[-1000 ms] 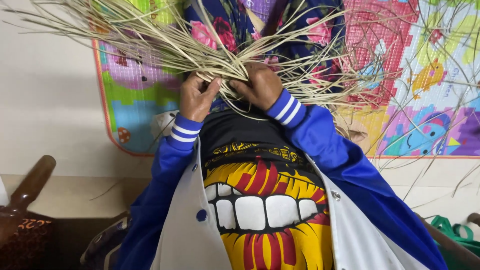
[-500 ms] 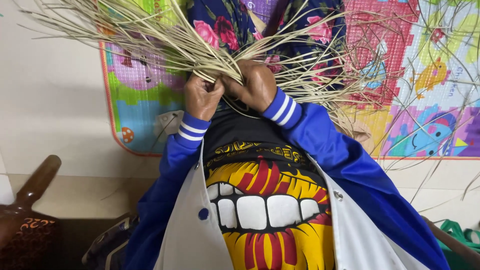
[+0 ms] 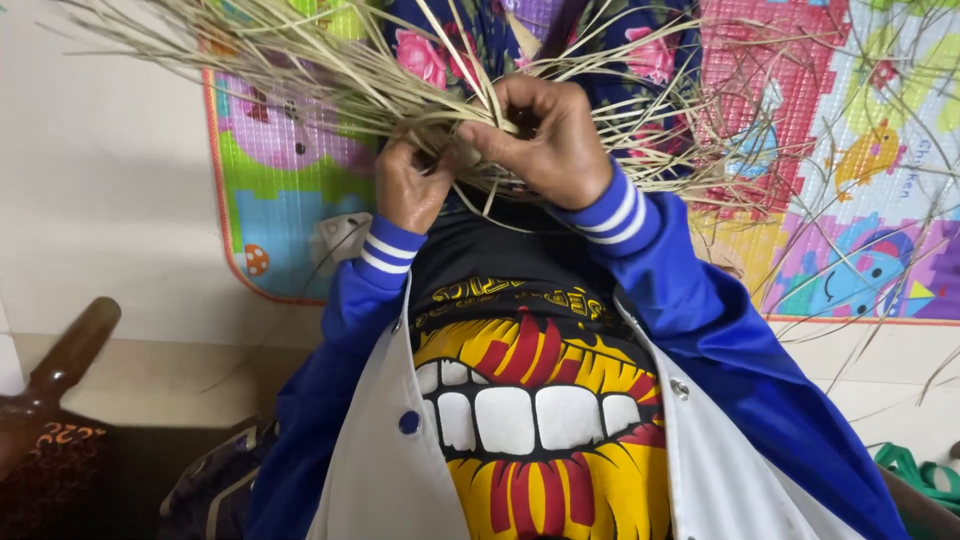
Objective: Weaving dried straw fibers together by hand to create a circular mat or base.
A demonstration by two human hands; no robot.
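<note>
A loose bundle of long pale straw strands [image 3: 330,75] fans out to the left and right over my lap. My left hand [image 3: 408,185] grips the strands where they gather, knuckles toward me. Beside it, my right hand [image 3: 545,135] curls over the same gathered part and pinches strands between thumb and fingers. Both hands touch each other at the centre of the bundle. The woven middle is hidden under my fingers. My blue sleeves with white stripes run down to a white jacket and a shirt with a yellow and red print.
A colourful foam play mat [image 3: 850,170] covers the pale floor [image 3: 100,200] beneath the straw. A dark brown wooden piece [image 3: 60,360] sits at the lower left, above a dark patterned object. Something green [image 3: 915,470] lies at the lower right.
Both hands have shifted slightly up and right on the bundle. My right hand now reaches further over the strands, and the straw has moved with them.
</note>
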